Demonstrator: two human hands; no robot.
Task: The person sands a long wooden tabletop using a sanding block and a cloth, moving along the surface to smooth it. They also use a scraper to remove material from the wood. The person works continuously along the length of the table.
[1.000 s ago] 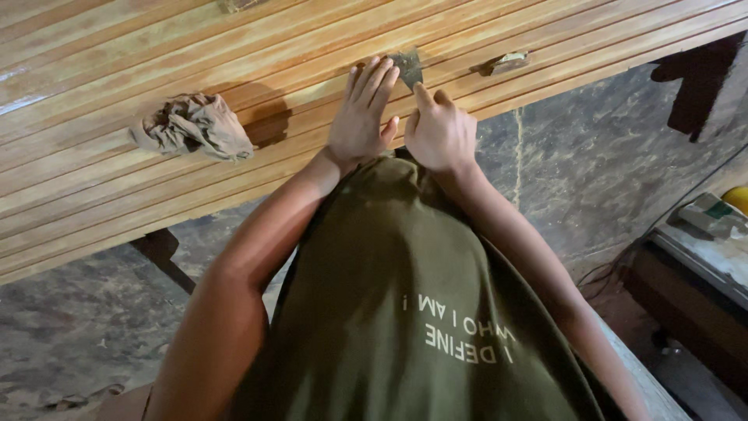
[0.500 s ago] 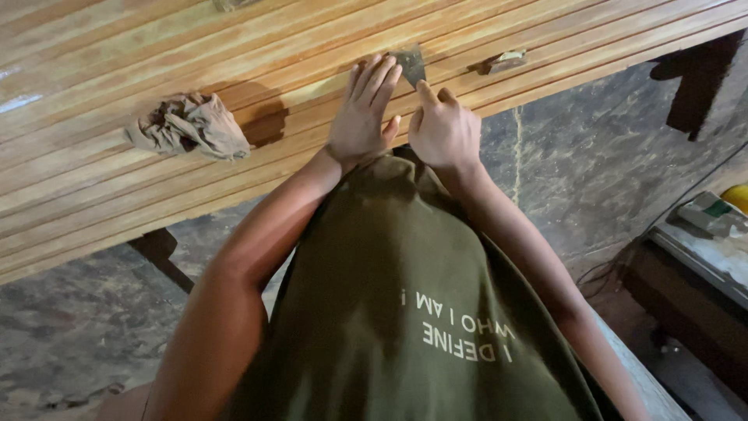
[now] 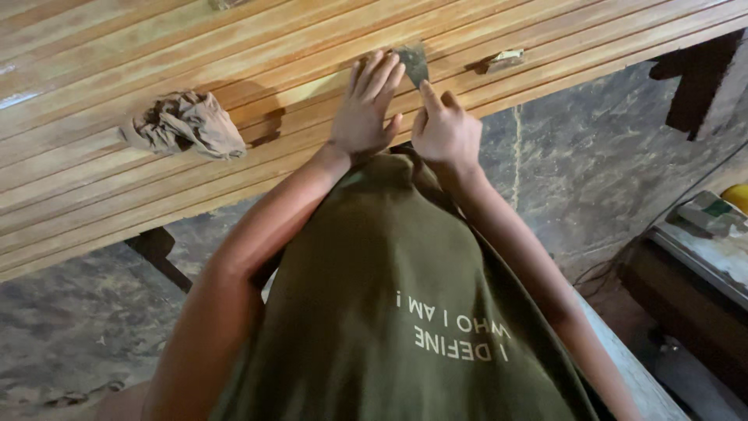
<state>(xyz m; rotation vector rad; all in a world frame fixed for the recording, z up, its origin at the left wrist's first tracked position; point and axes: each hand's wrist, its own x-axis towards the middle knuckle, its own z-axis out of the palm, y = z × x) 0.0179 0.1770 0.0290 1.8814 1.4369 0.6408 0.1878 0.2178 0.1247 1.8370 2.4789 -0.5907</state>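
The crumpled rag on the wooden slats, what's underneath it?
The crumpled rag lies on the ribbed wooden panel; grooved boards show all around it. Whatever sits directly beneath is covered by the cloth.

The left hand [image 3: 365, 109] lies flat, fingers spread, on the ribbed wooden panel [image 3: 117, 62]. Just beside it, the right hand [image 3: 444, 132] presses a small grey scraper [image 3: 413, 62] against the wood. A crumpled rag [image 3: 183, 125] sits well apart.

Ribbed wooden panel [image 3: 140, 54] on trestles; on it crumpled rag [image 3: 183, 125], grey scraper piece [image 3: 413, 61], small scrap [image 3: 505, 58].
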